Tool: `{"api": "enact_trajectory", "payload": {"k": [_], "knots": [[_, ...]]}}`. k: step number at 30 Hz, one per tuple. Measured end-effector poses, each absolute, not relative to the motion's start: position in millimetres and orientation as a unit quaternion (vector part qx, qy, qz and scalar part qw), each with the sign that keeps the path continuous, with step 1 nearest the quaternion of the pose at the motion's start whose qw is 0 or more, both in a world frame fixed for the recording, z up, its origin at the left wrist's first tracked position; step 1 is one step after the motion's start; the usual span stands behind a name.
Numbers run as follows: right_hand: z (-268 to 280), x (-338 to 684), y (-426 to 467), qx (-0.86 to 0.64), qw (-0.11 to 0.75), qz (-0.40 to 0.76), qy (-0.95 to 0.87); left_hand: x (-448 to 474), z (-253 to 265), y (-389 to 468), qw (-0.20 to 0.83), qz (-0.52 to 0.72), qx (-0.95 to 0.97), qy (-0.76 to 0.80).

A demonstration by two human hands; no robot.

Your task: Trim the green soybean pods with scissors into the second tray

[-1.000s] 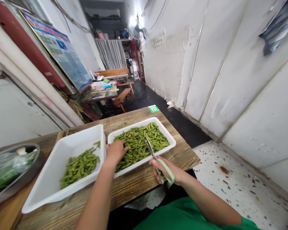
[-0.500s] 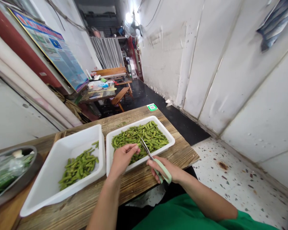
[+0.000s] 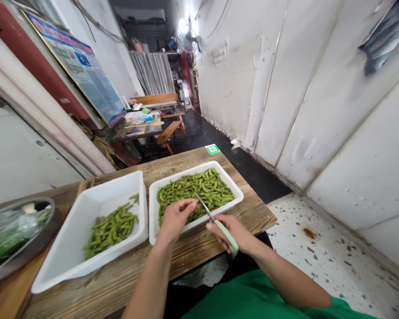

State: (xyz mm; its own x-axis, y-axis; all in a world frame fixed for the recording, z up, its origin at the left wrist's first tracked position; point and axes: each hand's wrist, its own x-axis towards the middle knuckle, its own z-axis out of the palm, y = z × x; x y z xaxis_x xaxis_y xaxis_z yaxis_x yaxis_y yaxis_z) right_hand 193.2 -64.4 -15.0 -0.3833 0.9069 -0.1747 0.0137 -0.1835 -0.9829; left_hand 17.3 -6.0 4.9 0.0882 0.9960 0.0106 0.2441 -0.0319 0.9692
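Note:
My right hand (image 3: 231,232) grips a pair of scissors (image 3: 226,235) with pale green handles. Their blades look closed and point away from me, over the right tray of green edamame pods (image 3: 216,186). Just left of the blade tips, my left hand (image 3: 177,217) pinches thumb and forefinger together on an edamame pod, mostly hidden by the fingers. That white tray (image 3: 240,195) is covered with pods. To its left stands a deeper white tray (image 3: 58,261), where a smaller heap of pods (image 3: 113,230) lies toward the right side.
Both trays rest on a wooden table (image 3: 146,270). A metal bowl (image 3: 55,221) with bagged green vegetables (image 3: 13,237) sits at the left. A green QR-code card (image 3: 212,149) lies at the far corner. Beyond are a cluttered table (image 3: 142,128) and a wooden stool (image 3: 169,130).
The scissor blades were slightly apart and have closed, and the handles have come together. My left hand keeps its pinch beside the tips. The whole view has shifted a little.

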Motion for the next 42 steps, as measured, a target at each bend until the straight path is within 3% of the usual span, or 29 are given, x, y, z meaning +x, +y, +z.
{"api": "enact_trajectory", "payload": {"k": [3, 8, 29, 32, 36, 39, 42], "knots": [[-18, 192, -64, -0.412, 0.363, 0.659, -0.513, 17, 4, -3, 0.468, 0.494, 0.488, 0.546], [-18, 191, -66, -0.346, 0.348, 0.697, -0.523, 21, 10, -7, 0.588, 0.522, 0.379, 0.488], [-8, 190, -66, -0.421, 0.339, 0.658, -0.524, 32, 7, -14, 0.546, 0.525, 0.402, 0.513], [-11, 189, -65, -0.423, 0.347, 0.656, -0.52, 20, 7, -10, 0.428, 0.528, 0.483, 0.553], [-13, 190, -64, -0.417, 0.362, 0.668, -0.498, 0, 14, -5, 0.123, 0.384, 0.652, 0.641], [-12, 191, -64, -0.423, 0.358, 0.673, -0.49, -27, 20, -2, 0.04, 0.276, 0.67, 0.688], [-12, 194, -64, -0.425, 0.357, 0.676, -0.484, -71, 26, 0, -0.057, 0.25, 0.555, 0.792]]}}
